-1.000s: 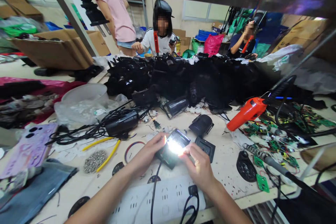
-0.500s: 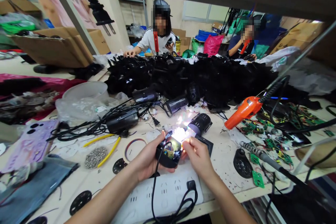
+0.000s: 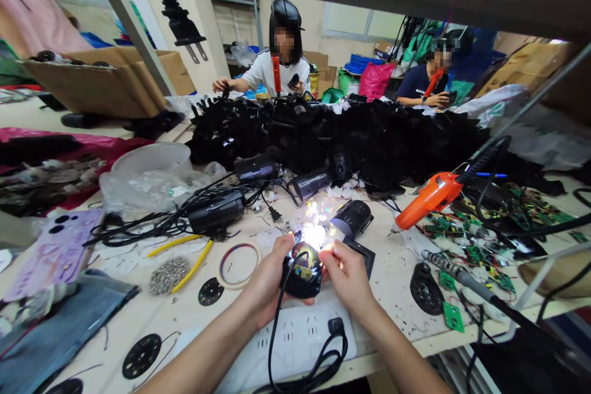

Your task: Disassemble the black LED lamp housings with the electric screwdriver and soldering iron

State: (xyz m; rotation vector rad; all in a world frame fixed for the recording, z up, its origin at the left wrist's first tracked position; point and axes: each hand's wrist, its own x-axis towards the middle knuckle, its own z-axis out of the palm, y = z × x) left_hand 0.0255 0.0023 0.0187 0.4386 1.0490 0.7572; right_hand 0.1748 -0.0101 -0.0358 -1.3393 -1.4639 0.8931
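Head view. Pale worktable (image 3: 385,305), cluttered. Far edge: heap of black parts (image 3: 369,135). Left: cardboard box (image 3: 92,83), plastic tub (image 3: 152,157), purple phone case (image 3: 58,249), pile of screws (image 3: 168,277). Right: orange screwdriver (image 3: 428,200) on its cord, green circuit boards (image 3: 484,234). Near edge: white power strip (image 3: 300,335). Room beyond: one person in a white shirt (image 3: 268,74), one in a dark shirt (image 3: 413,83), a pink-clad figure (image 3: 50,12) at far left. Black plug (image 3: 179,21) hangs from the overhead shelf.

Black housing (image 3: 300,286): held above the far side of the strip, open part up, wiring visible, bright light (image 3: 314,234) at its far side. Left hand (image 3: 268,280) wrapped around it. Right hand (image 3: 348,274) narrow, thumb and fingertips together at its right edge; glare hides whether they grip anything.

Against 1.0 s ago: housing turned, its interior now showing. Against 0.5 s ago: hands nearly unchanged; pink figure further left; dark-shirted person's raised arm lowered.
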